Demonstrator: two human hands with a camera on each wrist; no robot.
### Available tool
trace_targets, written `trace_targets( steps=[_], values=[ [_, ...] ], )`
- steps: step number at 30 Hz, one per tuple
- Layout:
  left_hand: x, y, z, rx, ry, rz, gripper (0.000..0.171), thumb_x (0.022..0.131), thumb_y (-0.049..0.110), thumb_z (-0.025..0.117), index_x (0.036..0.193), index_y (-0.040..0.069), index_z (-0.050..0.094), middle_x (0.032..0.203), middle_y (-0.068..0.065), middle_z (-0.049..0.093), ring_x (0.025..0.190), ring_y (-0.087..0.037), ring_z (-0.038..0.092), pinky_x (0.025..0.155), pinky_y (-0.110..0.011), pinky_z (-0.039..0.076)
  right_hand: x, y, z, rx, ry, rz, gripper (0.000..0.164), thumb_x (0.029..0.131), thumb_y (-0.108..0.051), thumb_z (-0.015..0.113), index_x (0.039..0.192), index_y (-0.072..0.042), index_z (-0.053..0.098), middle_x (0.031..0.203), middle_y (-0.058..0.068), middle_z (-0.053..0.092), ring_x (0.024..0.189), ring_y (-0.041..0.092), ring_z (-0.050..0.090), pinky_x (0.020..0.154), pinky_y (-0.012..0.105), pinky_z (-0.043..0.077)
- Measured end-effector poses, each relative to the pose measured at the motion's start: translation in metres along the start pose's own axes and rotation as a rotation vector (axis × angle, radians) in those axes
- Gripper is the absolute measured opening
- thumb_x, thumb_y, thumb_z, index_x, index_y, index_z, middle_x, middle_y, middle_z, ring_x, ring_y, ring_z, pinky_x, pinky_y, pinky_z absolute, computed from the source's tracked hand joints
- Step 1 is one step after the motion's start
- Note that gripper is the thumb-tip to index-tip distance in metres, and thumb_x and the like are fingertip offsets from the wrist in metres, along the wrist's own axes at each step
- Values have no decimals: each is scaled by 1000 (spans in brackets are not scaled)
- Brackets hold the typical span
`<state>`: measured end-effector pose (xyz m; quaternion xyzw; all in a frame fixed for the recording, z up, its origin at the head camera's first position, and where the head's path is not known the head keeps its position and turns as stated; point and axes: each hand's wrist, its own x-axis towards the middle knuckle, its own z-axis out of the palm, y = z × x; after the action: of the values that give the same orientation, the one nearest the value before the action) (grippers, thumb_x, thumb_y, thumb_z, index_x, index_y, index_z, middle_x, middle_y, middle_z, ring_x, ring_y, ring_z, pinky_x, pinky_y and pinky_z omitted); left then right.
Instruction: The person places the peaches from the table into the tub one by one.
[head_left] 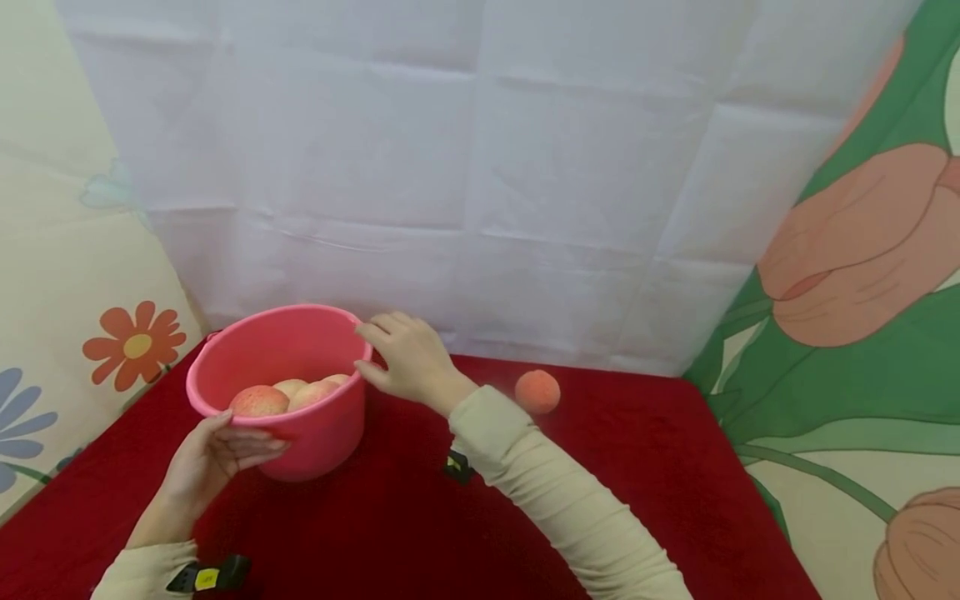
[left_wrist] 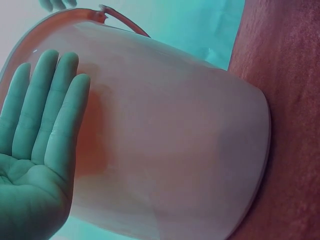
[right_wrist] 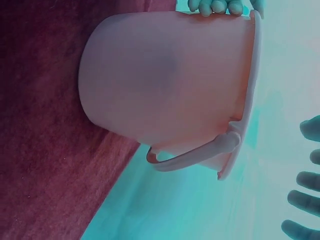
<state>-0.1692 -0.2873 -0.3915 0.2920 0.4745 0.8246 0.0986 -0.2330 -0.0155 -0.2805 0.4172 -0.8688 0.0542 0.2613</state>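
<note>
A pink bucket stands upright on the red cloth, with several peaches inside. My left hand is at its near side, thumb at the rim and straight fingers along the wall below it. The left wrist view shows those fingers extended beside the bucket wall. My right hand is at the right rim, overlapping it in the head view. In the right wrist view its fingers are spread and apart from the rim, holding nothing. The bucket's handle hangs down on that side.
One more peach lies on the red cloth right of the bucket, beyond my right forearm. A white hanging sheet closes off the back. Flower-printed cloths flank the table, the right one with tulips.
</note>
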Motion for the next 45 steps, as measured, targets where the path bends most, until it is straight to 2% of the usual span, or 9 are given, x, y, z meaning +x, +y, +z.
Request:
trace_targets(
  steps=[6,15,21,27,35,45],
  values=[
    [0,-1,0,-4,-2,5,69,98,13,-2,105,-4,65,101,-17,66,96,-27,62,84,-34,48,-15,7,0,59,13,58,35,84,-32,63,113,-13,61,108,-1,62,103,14,55,89,27,44],
    [0,0,1,13,26,-3,69,99,14,0,104,-3,66,100,-17,66,95,-26,63,83,-34,49,-40,24,6,72,100,96,35,81,-28,67,110,-10,63,107,3,63,103,18,57,87,30,46],
    [-2,-1,-1,-20,1,9,71,98,13,-3,105,-6,65,100,-19,65,96,-28,62,84,-35,49,-51,35,16,86,119,114,32,80,-25,68,107,-8,63,103,5,64,98,19,58,82,30,48],
    [-1,-3,-2,-49,-44,37,73,97,11,-7,106,-9,63,102,-21,64,97,-30,61,84,-36,48,-63,46,25,55,90,136,35,80,-28,68,108,-8,62,107,6,63,101,21,58,84,32,48],
    [0,-4,-2,-52,-55,41,72,97,11,-6,107,-9,62,102,-21,64,98,-30,61,85,-36,48,-79,67,40,12,-48,226,56,77,-47,67,117,-8,58,117,10,56,108,25,53,86,37,47],
    [-1,-2,-2,-19,-20,5,71,98,14,-4,107,-5,64,102,-19,65,97,-28,62,85,-35,48,-100,92,58,25,-115,321,64,75,-47,69,124,-10,54,124,12,50,114,29,47,89,45,43]
  ],
)
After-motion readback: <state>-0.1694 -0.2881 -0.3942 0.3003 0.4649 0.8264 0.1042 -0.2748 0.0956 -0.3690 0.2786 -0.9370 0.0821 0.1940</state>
